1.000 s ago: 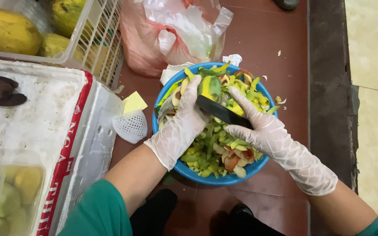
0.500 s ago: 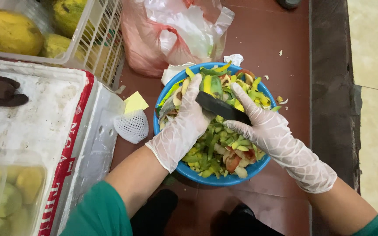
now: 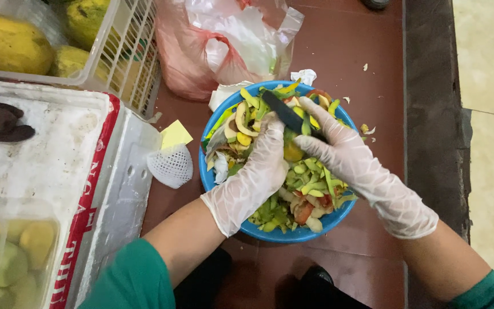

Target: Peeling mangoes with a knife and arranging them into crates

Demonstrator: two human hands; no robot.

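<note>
Head view: gloved right hand (image 3: 344,154) gripping knife (image 3: 290,116)

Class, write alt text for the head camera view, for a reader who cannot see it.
Two gloved hands work over a blue bowl of green and yellow fruit peelings: the right hand holds a dark knife, the left hand a small yellow fruit piece. A white foam box, a basket of fruit and a pink plastic bag lie to the left.

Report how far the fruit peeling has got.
Done: the blue bowl is heaped with green and yellow peelings, and cut pieces fill the clear tub. In hand: left hand holds a yellow fruit, right hand works a dark knife. Left: whole fruits in the white basket.
</note>
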